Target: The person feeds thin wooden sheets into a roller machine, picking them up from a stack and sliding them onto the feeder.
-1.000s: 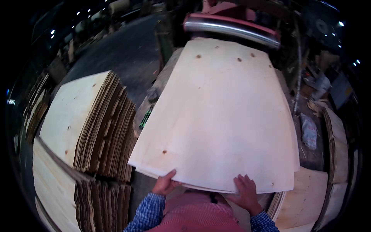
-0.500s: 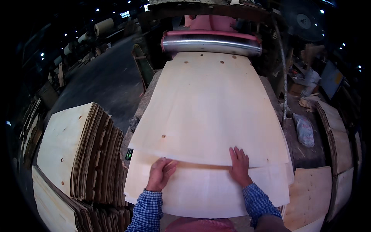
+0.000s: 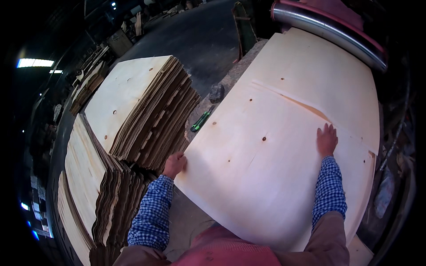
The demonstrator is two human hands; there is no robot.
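Note:
A pale wood veneer sheet (image 3: 239, 177) with several dark knots lies across the work surface before me. My left hand (image 3: 175, 165) is closed on its left edge near the corner, the thumb side uppermost. My right hand (image 3: 327, 139) rests on the veneer with its fingers stretched out, close to the sheet's raised far edge. That edge overlaps another veneer sheet (image 3: 326, 77), which reaches toward a shiny metal roller (image 3: 328, 31) at the far right. A narrow gap shows between the two sheets.
Tall stacks of veneer (image 3: 126, 97) stand to my left, with a lower stack (image 3: 84, 164) nearer me. On the stone-like ledge beside the sheets lie a green-and-black cutter (image 3: 202, 119) and a dark block (image 3: 216, 93). Dark floor (image 3: 195, 35) stretches behind the stacks.
My view has swung left. A differently knotted sheet now lies on top nearest me. My left hand has moved to its left edge and closed there; the right hand still lies spread on veneer.

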